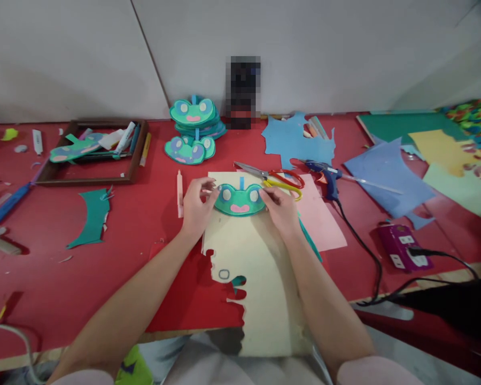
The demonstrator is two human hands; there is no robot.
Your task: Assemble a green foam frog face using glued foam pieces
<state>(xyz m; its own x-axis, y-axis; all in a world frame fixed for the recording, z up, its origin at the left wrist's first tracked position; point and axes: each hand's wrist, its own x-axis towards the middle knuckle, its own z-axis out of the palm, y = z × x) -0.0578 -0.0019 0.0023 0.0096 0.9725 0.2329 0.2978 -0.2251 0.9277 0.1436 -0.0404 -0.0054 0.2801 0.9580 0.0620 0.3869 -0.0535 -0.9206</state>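
Observation:
A green frog-face cutout (240,202) with pale eyes, pink lips and a blue tab on top is held level over a cream sheet (260,256). My left hand (200,202) pinches its left edge. Its right edge is gripped between the thumb and fingers of my right hand (279,206). Just beyond my right hand lie scissors (270,175) with red and yellow handles. A pink marker (179,193) rests to the left of my left hand. The cream sheet has a ragged cut edge and hangs over the table's front.
Stacked frog faces (192,115) stand at the back beside a pixelated dark object (243,91). A brown frame (92,179) with markers is at left. To the right are blue felt (294,140), a glue gun (324,174) and a purple power socket box (403,246) with trailing cords.

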